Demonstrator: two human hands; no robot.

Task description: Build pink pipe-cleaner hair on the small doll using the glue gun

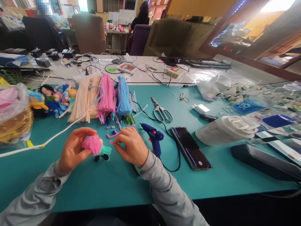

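Observation:
My left hand (pixel 76 150) grips a small doll (pixel 92 145) by its fluffy pink hair, between thumb and fingers. The doll lies sideways, its teal body pointing right and its black feet hanging down. Just right of it, my right hand (pixel 131 146) pinches a small pink piece (pixel 111 142) between thumb and forefinger. Short pink and blue cut pieces (pixel 114 132) lie on the teal mat (pixel 98 191) beyond my hands. A dark blue glue gun (pixel 153 135) rests right of my right hand. Scissors (pixel 162 111) lie behind it.
Bundles of peach (pixel 83 100), pink (pixel 107 94) and blue stems (pixel 124 95) stand behind my hands. Finished dolls (pixel 56 97) are at the left. A white cable (pixel 63 131) crosses the mat. A phone (pixel 191 148) and a white cup (pixel 225 130) lie right. A person (pixel 140 20) sits beyond.

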